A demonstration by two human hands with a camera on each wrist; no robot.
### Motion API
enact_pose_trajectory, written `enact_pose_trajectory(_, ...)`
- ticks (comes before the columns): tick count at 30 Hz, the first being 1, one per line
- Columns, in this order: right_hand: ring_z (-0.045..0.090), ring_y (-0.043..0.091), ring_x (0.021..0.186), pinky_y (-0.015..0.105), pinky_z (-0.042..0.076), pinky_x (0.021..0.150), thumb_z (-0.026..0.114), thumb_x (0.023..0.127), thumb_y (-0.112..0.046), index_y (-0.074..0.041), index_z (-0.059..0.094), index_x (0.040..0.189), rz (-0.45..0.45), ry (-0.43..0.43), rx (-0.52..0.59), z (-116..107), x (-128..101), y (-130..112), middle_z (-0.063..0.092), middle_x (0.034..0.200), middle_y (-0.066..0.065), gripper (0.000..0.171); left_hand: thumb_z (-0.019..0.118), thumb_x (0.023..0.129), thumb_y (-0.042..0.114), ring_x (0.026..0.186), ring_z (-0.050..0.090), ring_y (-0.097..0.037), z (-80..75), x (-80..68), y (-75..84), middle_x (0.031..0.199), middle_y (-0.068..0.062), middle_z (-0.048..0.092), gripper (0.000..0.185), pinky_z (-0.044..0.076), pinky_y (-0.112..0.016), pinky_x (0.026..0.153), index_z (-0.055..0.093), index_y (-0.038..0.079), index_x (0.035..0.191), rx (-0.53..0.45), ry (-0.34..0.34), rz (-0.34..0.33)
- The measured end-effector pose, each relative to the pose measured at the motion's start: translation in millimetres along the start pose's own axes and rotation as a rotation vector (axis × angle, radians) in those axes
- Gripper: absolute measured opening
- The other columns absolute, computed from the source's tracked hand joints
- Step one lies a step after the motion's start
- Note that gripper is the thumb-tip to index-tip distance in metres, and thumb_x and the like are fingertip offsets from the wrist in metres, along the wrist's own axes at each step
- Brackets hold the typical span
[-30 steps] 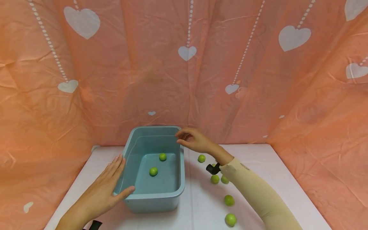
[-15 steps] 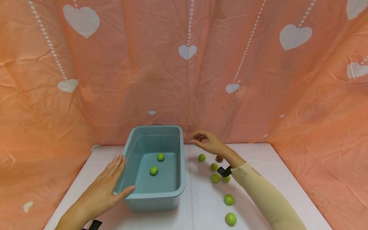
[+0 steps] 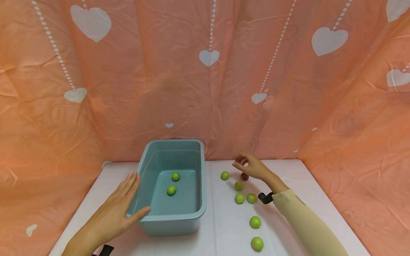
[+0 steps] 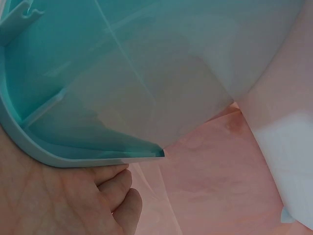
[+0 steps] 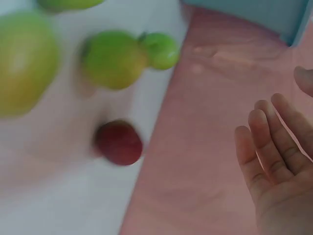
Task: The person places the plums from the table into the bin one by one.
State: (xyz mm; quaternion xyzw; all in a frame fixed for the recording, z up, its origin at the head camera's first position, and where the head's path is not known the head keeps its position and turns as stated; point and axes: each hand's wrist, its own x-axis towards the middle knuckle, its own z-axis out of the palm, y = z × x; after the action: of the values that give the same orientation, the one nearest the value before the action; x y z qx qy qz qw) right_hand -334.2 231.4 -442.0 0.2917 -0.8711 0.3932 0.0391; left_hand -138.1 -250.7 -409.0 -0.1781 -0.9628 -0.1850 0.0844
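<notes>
"How does the right hand (image 3: 251, 167) stand?"

"It hovers above the far part of the white-topped table (image 3: 221, 227), thumb and fingers apart, nothing between them. A small, round, dark-red fruit (image 3: 245, 176) lies just below the hand — near, but not touching it."

"And the green ones?"

"One small, round, bright-green fruit (image 3: 225, 175) sits just left of that hand. Five more green fruits (image 3: 239, 198) lie on the table between the hand and the person, at least one with a reddish tinge."

"Where is the left hand (image 3: 118, 208)?"

"At the near left corner of a deep, rectangular, blue-grey plastic bin (image 3: 173, 217), well left of the right hand. Its fingers lie straight along the outside of the rim, the thumb spread wide over the near edge."

"Anything inside?"

"Two green fruits on the floor (image 3: 189, 202) of the bin, right of the left hand — close together. Beyond both hands hangs a pink-orange curtain (image 3: 179, 89) printed with white hearts."
</notes>
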Motion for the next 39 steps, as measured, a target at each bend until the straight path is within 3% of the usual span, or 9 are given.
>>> enact_pose_trajectory(8, 0.067, 0.018, 0.09, 0.037, 0.059, 0.085, 0.078, 0.1, -0.012, 0.003, 0.074, 0.116, 0.09, 0.011, -0.035, -1, -21, 29, 0.073, 0.094, 0.002, 0.022, 0.065, 0.101, 0.063, 0.166, 0.009, -0.034, 0.2, 0.5, -0.3, 0.178, -0.02, 0.015, 0.103, -0.011, -0.016, 0.123, 0.023, -0.001, 0.17, 0.011, 0.005, 0.01)
enact_pose_trajectory(19, 0.062, 0.016, 0.085, 0.029, 0.054, 0.076, 0.08, 0.097, -0.011, 0.005, 0.073, 0.115, 0.141, 0.006, -0.112, 3, -40, 63, 0.068, 0.093, 0.003, 0.026, 0.065, 0.101, 0.064, 0.166, 0.009, -0.035, 0.0, 0.5, 0.4, 0.178, -0.019, 0.015, 0.103, -0.007, -0.024, 0.128, 0.022, 0.001, 0.17, 0.001, -0.003, -0.002)
enact_pose_trajectory(22, 0.062, 0.015, 0.084, 0.03, 0.054, 0.076, 0.081, 0.097, -0.013, 0.003, 0.073, 0.114, 0.152, -0.005, -0.127, 4, -42, 68, 0.068, 0.092, 0.003, 0.025, 0.065, 0.101, 0.063, 0.166, 0.009, -0.035, -0.1, 0.4, 0.3, 0.178, -0.019, 0.015, 0.103, -0.006, -0.024, 0.129, 0.022, 0.001, 0.17, 0.002, 0.0, 0.0)
enact_pose_trajectory(30, 0.061, 0.015, 0.087, 0.032, 0.054, 0.079, 0.083, 0.096, -0.015, -0.001, 0.073, 0.117, 0.23, -0.04, -0.127, 9, -45, 74, 0.067, 0.096, 0.002, 0.027, 0.067, 0.101, 0.061, 0.166, 0.008, -0.034, 0.1, 0.4, 0.2, 0.178, -0.02, 0.015, 0.102, -0.013, -0.012, 0.119, 0.022, 0.0, 0.17, 0.011, 0.013, 0.013)
enact_pose_trajectory(39, 0.062, 0.016, 0.087, 0.031, 0.054, 0.079, 0.082, 0.096, -0.011, -0.001, 0.074, 0.115, 0.215, -0.055, -0.127, 11, -44, 73, 0.069, 0.097, 0.003, 0.023, 0.065, 0.102, 0.063, 0.167, 0.007, -0.033, -0.4, 0.4, 0.8, 0.178, -0.019, 0.015, 0.102, -0.013, -0.013, 0.121, 0.022, 0.001, 0.17, 0.005, 0.003, 0.006)
